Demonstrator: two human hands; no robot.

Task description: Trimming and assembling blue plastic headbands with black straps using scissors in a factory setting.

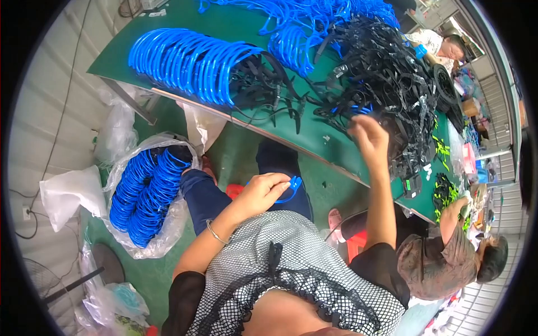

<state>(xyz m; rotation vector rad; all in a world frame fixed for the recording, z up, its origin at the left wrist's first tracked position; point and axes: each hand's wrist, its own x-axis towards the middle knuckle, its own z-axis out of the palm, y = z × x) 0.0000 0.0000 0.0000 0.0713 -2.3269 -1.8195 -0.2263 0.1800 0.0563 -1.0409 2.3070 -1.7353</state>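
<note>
So we're sat pretty tight against the near edge of the green table [235,25], knees tucked under it, and there isn't much free room on top. Our left hand [262,193] is down over our lap, fingers curled closed around a blue plastic ring piece [292,187], which sticks out to the right of the fingers. Our right hand [369,137] is up at the table, fingers loosely bent and touching the edge of the big tangle of black straps [386,84]; we can't tell whether it actually has hold of one.

The only bare bit of tabletop is a narrow strip along the near edge, between a long row of blue rings [188,61] on the left and the black pile on the right. More loose blue rings [302,22] fill the far side.

On the floor to our left, a clear plastic bag [148,196] stuffed with blue rings sits just beside our leg. To the right a co-worker [448,257] sits close, arm up on the same table edge. Another person [443,45] works at the far right end.
</note>
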